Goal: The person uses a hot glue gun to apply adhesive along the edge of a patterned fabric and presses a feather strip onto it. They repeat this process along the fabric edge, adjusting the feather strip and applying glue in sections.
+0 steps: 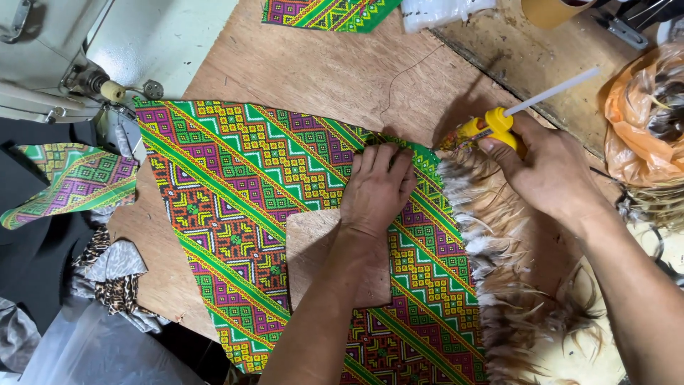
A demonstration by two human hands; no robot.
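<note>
A large piece of patterned fabric (242, 185) in green, purple, yellow and orange lies spread on the wooden table (306, 71). My left hand (376, 187) presses down on the fabric's upper right edge, fingers curled over the hem. A fringe of brown and white feathers (499, 264) runs along the fabric's right edge. My right hand (545, 167) grips a yellow glue gun (481, 130) with a white glue stick (552, 91) jutting from its back; the nozzle points at the fabric's top corner beside my left fingers. A small wooden board (310, 246) lies on the fabric under my left forearm.
A sewing machine (78, 64) stands at the upper left, with a second patterned piece (68, 182) draped below it. More patterned cloth (328, 13) lies at the top. An orange plastic bag of feathers (645, 125) sits at the right. Leopard-print cloth (114, 274) hangs at the left edge.
</note>
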